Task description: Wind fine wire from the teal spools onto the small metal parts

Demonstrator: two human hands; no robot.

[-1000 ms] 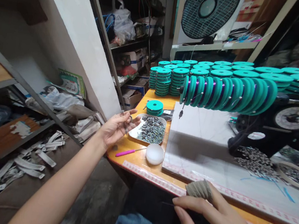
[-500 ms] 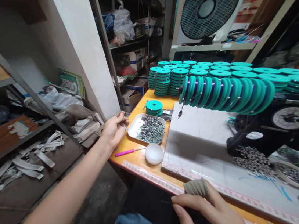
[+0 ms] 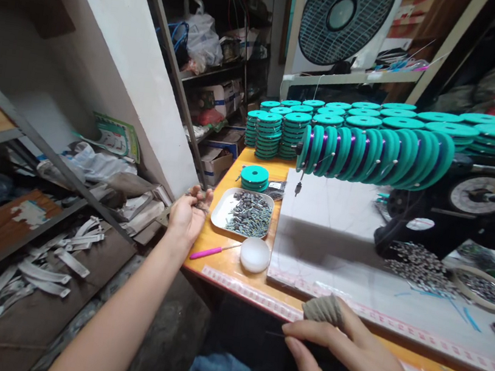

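My left hand [image 3: 189,214] is turned palm up at the table's left edge, beside a white tray [image 3: 220,215] of small grey and greenish metal parts [image 3: 250,213]. Its fingers are half curled around small dark pieces, too small to name. Low in front of me, my right hand [image 3: 343,358] pinches a thin dark strand [image 3: 273,335] between thumb and forefinger; whether it is wire or needle I cannot tell. Grey-green wrapping [image 3: 324,310] covers one of its fingers. Between the hands lie a pink-handled tool [image 3: 206,253] with a thin shaft and a round whitish lump [image 3: 255,255].
Green spools [image 3: 371,154] fill a horizontal shaft on a black machine [image 3: 453,196] at right. More stacked spools [image 3: 268,136] stand behind. Loose metal parts [image 3: 420,268] and a bowl [image 3: 486,289] sit on the white board [image 3: 314,238]. A pillar [image 3: 130,71] and shelves rise at left.
The fingers of my left hand have loosened from a pinch and opened upward, showing small dark pieces. My right hand has kept its pinch almost in place.
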